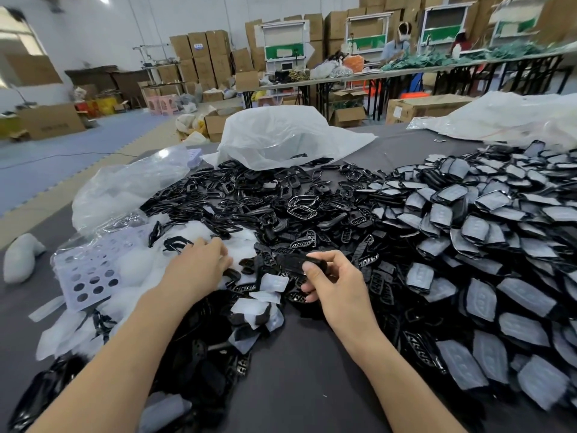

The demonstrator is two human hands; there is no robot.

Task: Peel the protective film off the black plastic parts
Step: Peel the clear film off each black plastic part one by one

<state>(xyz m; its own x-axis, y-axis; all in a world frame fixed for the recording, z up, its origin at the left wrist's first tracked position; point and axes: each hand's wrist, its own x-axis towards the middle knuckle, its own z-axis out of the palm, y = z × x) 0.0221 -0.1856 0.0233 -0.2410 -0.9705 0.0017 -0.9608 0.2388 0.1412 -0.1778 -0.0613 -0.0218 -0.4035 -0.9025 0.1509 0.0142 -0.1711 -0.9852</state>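
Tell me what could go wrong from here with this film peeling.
1. The right hand grips one black part close to where the bare parts and the film-covered parts run together with no gap. A peeled piece could easily land among unpeeled ones.
2. The left hand reaches over loose peeled film that lies mixed with black pieces. Scraps may hide pieces that still need peeling.

I am counting two hands over the table, left hand and right hand, the right one gripping one black part. Film-covered parts and bare black frames are lying in two heaps past counting. Two white sacks, middle sack and right sack, are slumping behind.
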